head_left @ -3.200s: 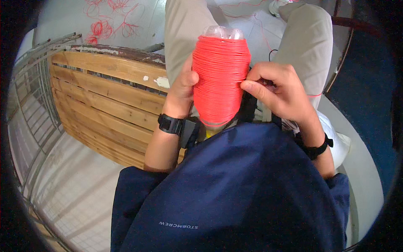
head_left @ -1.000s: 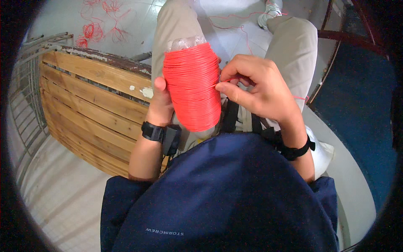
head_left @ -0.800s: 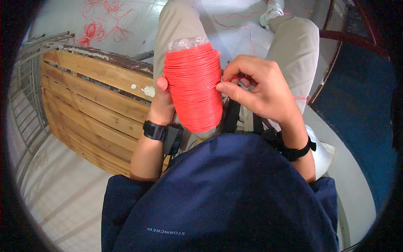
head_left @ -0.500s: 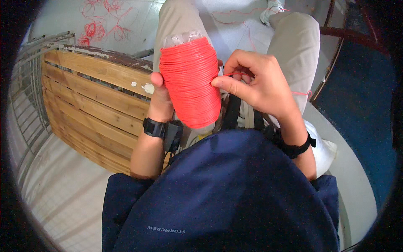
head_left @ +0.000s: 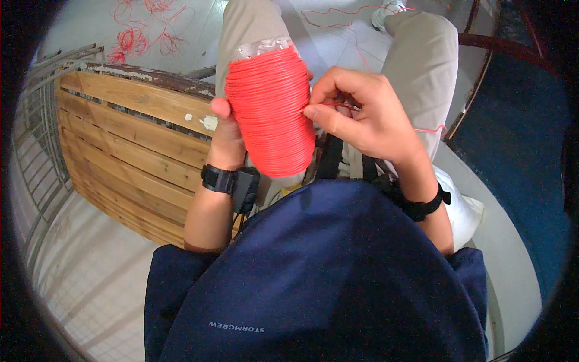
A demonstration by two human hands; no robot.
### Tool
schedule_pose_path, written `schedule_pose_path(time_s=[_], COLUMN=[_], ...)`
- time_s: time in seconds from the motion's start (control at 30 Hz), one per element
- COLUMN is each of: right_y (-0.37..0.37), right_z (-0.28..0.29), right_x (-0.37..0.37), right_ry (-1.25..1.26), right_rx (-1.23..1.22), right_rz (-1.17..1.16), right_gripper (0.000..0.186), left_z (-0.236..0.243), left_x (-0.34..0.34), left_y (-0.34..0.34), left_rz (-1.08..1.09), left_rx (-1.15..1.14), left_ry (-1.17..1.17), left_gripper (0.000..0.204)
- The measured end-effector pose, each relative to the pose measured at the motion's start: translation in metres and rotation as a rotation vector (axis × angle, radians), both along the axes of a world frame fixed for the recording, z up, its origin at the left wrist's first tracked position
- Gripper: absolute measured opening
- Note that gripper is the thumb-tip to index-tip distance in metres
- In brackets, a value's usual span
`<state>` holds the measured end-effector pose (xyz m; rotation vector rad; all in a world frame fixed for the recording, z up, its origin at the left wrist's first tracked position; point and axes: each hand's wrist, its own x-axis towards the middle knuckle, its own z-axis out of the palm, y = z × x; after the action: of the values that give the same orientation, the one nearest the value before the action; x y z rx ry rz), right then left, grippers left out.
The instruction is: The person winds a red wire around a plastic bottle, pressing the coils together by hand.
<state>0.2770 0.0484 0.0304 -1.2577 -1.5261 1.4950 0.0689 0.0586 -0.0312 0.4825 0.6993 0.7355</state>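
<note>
A thick spool of red cord [head_left: 271, 111] is held in front of my lap, its turns lying side by side. Clear, crinkled plastic [head_left: 260, 47] pokes out at its far end; I cannot tell what kind of core it is. My left hand [head_left: 227, 130] grips the spool from the left, thumb on the near side and most fingers hidden behind. At the right side of the spool, my right hand [head_left: 368, 114] pinches the red strand [head_left: 339, 105] between curled fingers, its thumb tip against the windings. More of the strand [head_left: 429, 129] shows beyond my right wrist, over the thigh.
Loose tangles of red cord [head_left: 131, 41] lie on the pale floor at the far left, and another strand [head_left: 329, 12] trails there near my shoe [head_left: 386, 13]. A slatted wooden bench [head_left: 132, 142] and metal rack [head_left: 39, 139] stand left. A white bag [head_left: 458, 205] sits at my right hip.
The spool and my left hand have shifted slightly up and to the left. My right hand has moved a little with them, still pinching the strand.
</note>
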Motion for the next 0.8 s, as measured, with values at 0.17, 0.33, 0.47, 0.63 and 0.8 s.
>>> schedule_pose_path(time_s=[0.17, 0.33, 0.47, 0.63, 0.8], right_y=[0.001, 0.000, 0.002, 0.001, 0.001], right_z=[-0.002, -0.005, -0.006, -0.007, -0.014], right_x=[-0.003, -0.005, -0.006, -0.007, -0.012], right_ry=[-0.030, -0.053, -0.050, 0.087, 0.221], right_rx=[-0.023, 0.043, 0.036, -0.076, -0.122], right_rz=[-0.047, -0.030, -0.006, 0.018, -0.006], right_gripper=[0.029, 0.033, 0.031, 0.024, 0.018], left_z=[-0.006, -0.007, -0.003, -0.012, -0.014], left_x=[-0.005, -0.006, 0.001, -0.009, -0.013], left_y=[-0.005, -0.004, -0.004, -0.003, -0.004], left_rz=[0.052, 0.086, 0.106, 0.037, 0.019], left_rx=[-0.026, -0.052, -0.054, 0.041, 0.012], left_ry=[0.003, 0.018, -0.074, -0.071, -0.120], left_gripper=[0.139, 0.129, 0.123, 0.131, 0.118])
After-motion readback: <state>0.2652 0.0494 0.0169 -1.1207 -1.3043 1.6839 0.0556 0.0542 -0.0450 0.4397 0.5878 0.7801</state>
